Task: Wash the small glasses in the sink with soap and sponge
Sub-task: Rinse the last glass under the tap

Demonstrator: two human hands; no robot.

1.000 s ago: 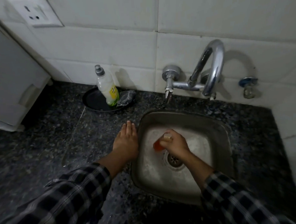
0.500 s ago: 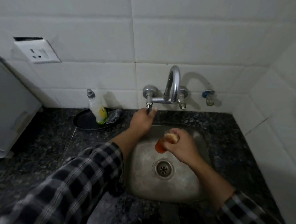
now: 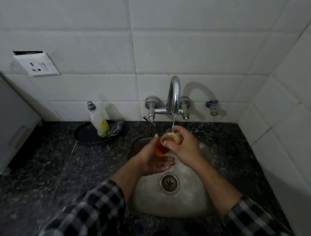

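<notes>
reference landmark: the drain (image 3: 169,183) in the floor of the sink (image 3: 172,211). nearest to us, checked sleeves (image 3: 87,213) enter on either side of the drain. just beyond the drain, the left hand (image 3: 152,158) lies palm up with its fingers loose and nearly straight. it grips nothing, and its thumb is raised beside the small glass (image 3: 160,147). beyond the drain and slightly right, the right hand (image 3: 184,146) pinches the glass by its rim, tilted, with its orange lower half above the left palm.

change: half a second ago the left hand was at the tap lever (image 3: 148,120). now a thin water stream (image 3: 173,120) falls from the spout (image 3: 175,94) onto the rim, and the left hand has dropped beneath the glass. we judge this a wetting or rinsing step.

far left beyond the drain, the soap bottle (image 3: 98,121) stands on a black tray (image 3: 84,137), untouched.
</notes>
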